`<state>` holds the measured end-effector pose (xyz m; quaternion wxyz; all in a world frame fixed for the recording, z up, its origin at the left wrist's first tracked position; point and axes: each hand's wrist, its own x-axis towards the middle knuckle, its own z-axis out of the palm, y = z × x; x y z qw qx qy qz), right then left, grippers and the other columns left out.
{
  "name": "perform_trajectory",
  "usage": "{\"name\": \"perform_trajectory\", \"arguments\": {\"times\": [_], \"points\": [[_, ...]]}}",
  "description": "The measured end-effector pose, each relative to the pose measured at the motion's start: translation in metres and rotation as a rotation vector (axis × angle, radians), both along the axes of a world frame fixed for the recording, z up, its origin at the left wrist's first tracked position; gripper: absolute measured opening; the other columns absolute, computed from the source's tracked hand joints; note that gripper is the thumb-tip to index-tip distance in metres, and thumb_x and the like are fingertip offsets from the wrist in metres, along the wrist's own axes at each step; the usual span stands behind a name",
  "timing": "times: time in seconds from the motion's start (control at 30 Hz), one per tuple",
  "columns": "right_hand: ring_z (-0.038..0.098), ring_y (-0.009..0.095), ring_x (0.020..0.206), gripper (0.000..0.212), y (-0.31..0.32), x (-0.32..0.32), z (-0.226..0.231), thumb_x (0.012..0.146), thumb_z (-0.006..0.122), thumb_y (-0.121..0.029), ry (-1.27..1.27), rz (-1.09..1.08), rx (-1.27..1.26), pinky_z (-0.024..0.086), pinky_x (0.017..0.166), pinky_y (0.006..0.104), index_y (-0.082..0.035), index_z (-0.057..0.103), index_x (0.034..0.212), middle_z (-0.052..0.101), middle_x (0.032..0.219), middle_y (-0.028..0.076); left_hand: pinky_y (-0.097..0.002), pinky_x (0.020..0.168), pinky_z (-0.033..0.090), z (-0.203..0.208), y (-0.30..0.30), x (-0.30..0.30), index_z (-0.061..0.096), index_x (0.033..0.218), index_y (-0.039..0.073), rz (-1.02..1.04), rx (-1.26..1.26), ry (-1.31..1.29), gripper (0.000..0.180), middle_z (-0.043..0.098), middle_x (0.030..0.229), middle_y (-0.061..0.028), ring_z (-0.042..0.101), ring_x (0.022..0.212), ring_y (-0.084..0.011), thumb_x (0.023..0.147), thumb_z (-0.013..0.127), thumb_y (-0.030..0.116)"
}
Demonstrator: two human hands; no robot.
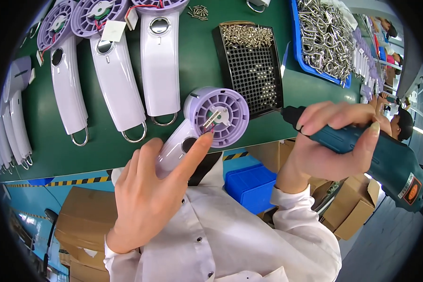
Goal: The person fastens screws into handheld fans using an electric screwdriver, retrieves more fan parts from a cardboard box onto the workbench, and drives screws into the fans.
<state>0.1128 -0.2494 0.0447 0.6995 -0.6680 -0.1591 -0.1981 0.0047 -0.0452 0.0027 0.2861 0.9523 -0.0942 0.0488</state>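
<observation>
My left hand [148,195] is closed around the white handle of a small handheld fan [174,149], its index finger reaching to the purple round head. Inside the head sit a motor, a small board and thin wires. My right hand [336,141] grips a dark teal electric screwdriver [348,141], held nearly level. The screwdriver's bit points left, at the lower right edge of a black screw tray [254,75]; whether it touches a screw cannot be made out. Small screws [249,35] are heaped at the tray's far end, and several stand in its holes.
More fans [160,70] lie on the green table [197,70] to the left, wire loops at their ends. A blue bin [300,51] of metal hooks stands at the far right, loose screws [198,12] at the back. Cartons [87,216] and a blue box [251,185] are below. People work beyond.
</observation>
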Motion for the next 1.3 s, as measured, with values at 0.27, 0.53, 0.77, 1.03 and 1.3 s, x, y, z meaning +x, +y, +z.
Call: {"name": "perform_trajectory", "arguments": {"times": [0.27, 0.53, 0.77, 1.03, 1.3], "points": [[0.044, 0.020, 0.037, 0.023, -0.010, 0.005, -0.001, 0.099, 0.035, -0.028, -0.018, 0.065, -0.086, 0.041, 0.035, 0.0361, -0.009, 0.046, 0.105, 0.050, 0.071, 0.010, -0.0283, 0.053, 0.047, 0.002, -0.001, 0.001, 0.065, 0.124, 0.028, -0.002, 0.000, 0.020, 0.071, 0.050, 0.090, -0.0097, 0.054, 0.066, -0.0195, 0.059, 0.067, -0.002], [0.044, 0.020, 0.037, 0.022, -0.003, 0.002, -0.002, 0.099, 0.033, -0.026, -0.039, 0.058, -0.036, 0.042, 0.035, 0.0361, -0.008, 0.044, 0.104, 0.050, 0.072, 0.011, -0.0290, 0.052, 0.046, 0.000, -0.001, 0.000, 0.064, 0.126, 0.028, -0.001, -0.012, 0.010, 0.073, 0.051, 0.091, -0.0103, 0.054, 0.066, -0.0199, 0.060, 0.067, -0.003], [0.046, 0.021, 0.038, 0.023, -0.005, 0.001, -0.001, 0.099, 0.033, -0.025, -0.061, 0.092, -0.049, 0.042, 0.034, 0.0364, -0.007, 0.045, 0.108, 0.051, 0.073, 0.012, -0.0293, 0.052, 0.046, 0.000, 0.000, 0.000, 0.064, 0.126, 0.027, -0.004, -0.036, 0.004, 0.073, 0.050, 0.090, -0.0105, 0.054, 0.066, -0.0202, 0.059, 0.067, -0.003], [0.046, 0.021, 0.038, 0.022, -0.009, 0.001, 0.000, 0.100, 0.032, -0.024, -0.056, 0.142, -0.066, 0.043, 0.034, 0.0364, -0.007, 0.044, 0.106, 0.051, 0.074, 0.013, -0.0294, 0.051, 0.046, -0.001, -0.001, 0.001, 0.064, 0.126, 0.026, -0.003, -0.038, 0.001, 0.074, 0.050, 0.089, -0.0104, 0.053, 0.064, -0.0199, 0.058, 0.067, -0.004], [0.046, 0.020, 0.038, 0.024, 0.000, 0.003, -0.001, 0.099, 0.034, -0.029, 0.004, -0.006, -0.126, 0.041, 0.034, 0.0359, -0.007, 0.042, 0.095, 0.050, 0.072, 0.010, -0.0343, 0.060, 0.050, 0.005, -0.001, 0.001, 0.065, 0.123, 0.021, 0.004, -0.048, 0.092, 0.061, 0.054, 0.095, -0.0135, 0.058, 0.074, -0.0270, 0.067, 0.074, -0.001]]}}
